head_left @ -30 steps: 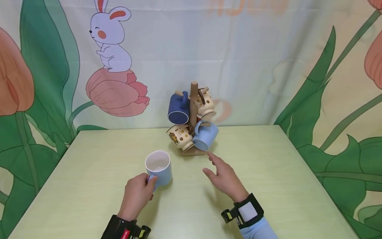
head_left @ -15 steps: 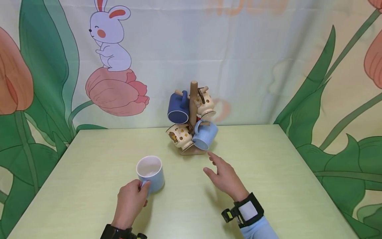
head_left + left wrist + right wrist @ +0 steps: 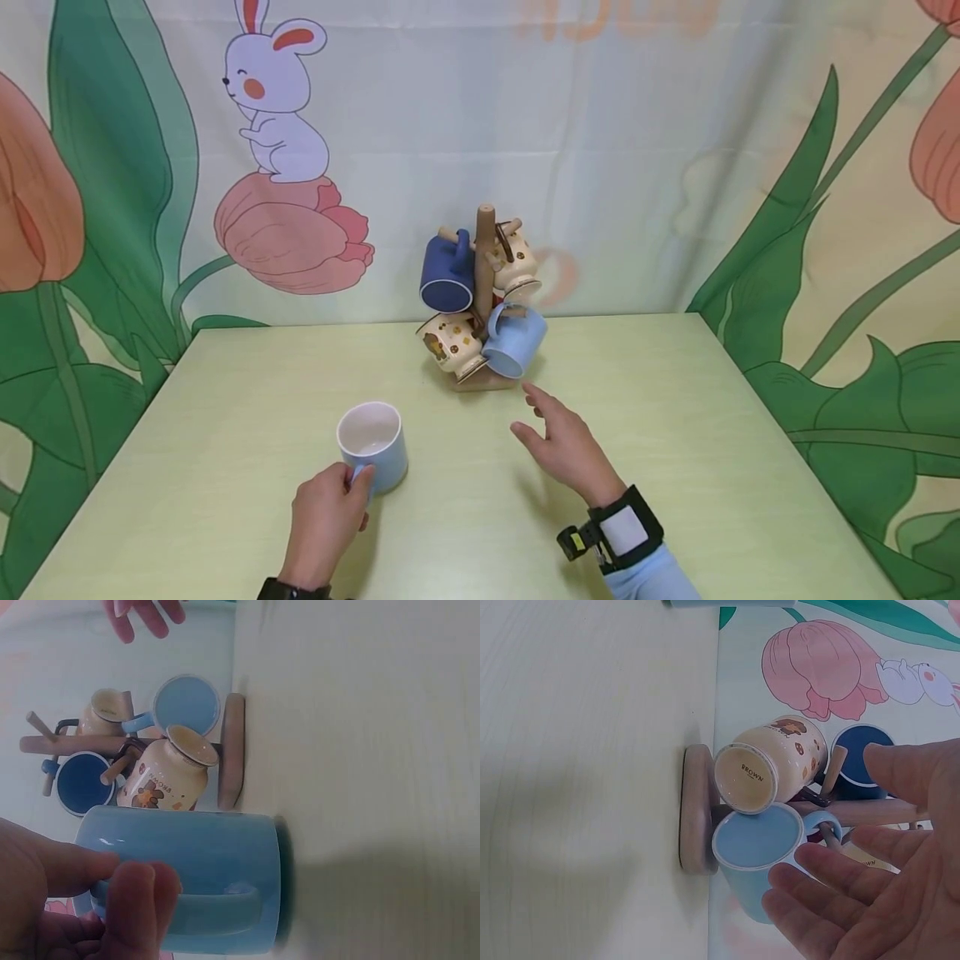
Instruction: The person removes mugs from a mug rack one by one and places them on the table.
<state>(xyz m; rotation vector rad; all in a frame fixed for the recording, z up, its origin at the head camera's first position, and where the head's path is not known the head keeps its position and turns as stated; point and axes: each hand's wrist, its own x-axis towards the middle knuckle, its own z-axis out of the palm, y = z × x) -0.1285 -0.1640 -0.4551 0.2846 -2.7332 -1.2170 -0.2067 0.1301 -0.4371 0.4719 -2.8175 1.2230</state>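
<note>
Pale green table [image 3: 675, 467], cartoon backdrop [image 3: 600, 125] with rabbit [image 3: 273, 108], pink tulips, green leaves, soft even light

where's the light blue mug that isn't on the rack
In the head view the light blue mug stands upright on the table, front left of the mug rack, its handle gripped by the left hand.

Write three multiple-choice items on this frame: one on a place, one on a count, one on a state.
1. Where does the light blue mug held by the left hand stand?
A. on the table
B. on the rack
C. on the floor

2. How many mugs hang on the wooden rack?
A. two
B. four
C. six

3. How is the right hand?
A. gripping a mug
B. a fist
C. open, holding nothing

Key: 1 A, its base rests on the table; 2 B, two blue and two cream mugs hang there; 3 C, its fingers are spread near the rack.
</note>
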